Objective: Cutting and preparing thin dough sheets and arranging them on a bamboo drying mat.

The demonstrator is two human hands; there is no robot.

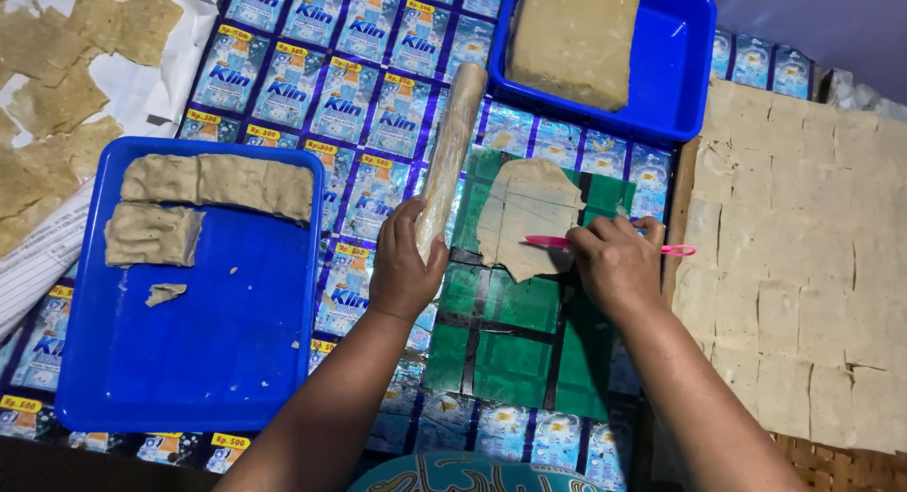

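At centre frame, a thin rolled dough sheet lies on a green mat. The right hand grips a pink cutter across it; the left hand clasps a rolling pin. The sheet looks soft, light and tearable, best lifted flat by its edges.

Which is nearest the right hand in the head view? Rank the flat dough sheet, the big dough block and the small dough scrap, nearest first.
1. Flat dough sheet: just left of the right hand, on the green mat.
2. Big dough block: above, in the upper blue tray.
3. Small dough scrap: far left, in the other blue tray.
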